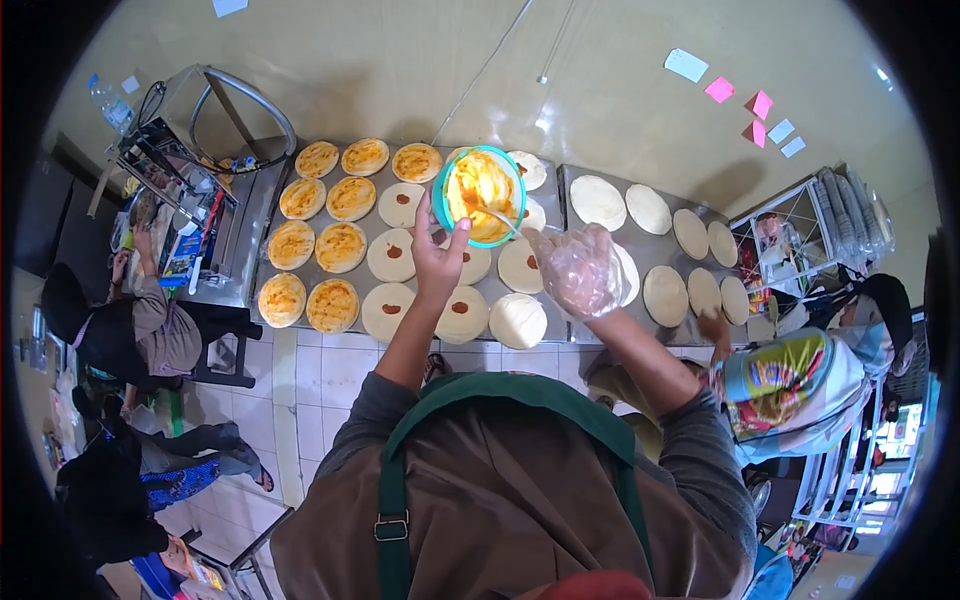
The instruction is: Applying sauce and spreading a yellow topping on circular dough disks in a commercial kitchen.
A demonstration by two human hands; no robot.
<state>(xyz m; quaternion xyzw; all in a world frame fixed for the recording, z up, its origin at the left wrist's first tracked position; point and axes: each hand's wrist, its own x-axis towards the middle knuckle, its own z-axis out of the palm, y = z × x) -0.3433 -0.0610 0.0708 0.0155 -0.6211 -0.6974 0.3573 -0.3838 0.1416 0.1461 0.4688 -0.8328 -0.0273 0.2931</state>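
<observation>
A teal plastic bowl (480, 196) smeared inside with orange-yellow sauce is held up in my left hand (442, 255), thumb at its near rim. My right hand (577, 270), in a clear plastic glove, grips the handle end of a metal spoon (501, 217) whose other end dips into the bowl. Below, on a metal worktop (352, 262), round flat dough pieces lie in rows. Those at the left, such as one dough round (341, 246), are coated with orange sauce. Several in the middle, like another dough round (391, 255), bear a single red-brown dab. The plain dough round (518, 321) shows no sauce.
More plain dough rounds (597, 202) lie on a second metal worktop (664, 240) at the right, where a co-worker's hand (711, 326) touches one. A metal machine (176, 172) with a hose stands left. A wire rack (787, 232) stands right. Other people are at the left.
</observation>
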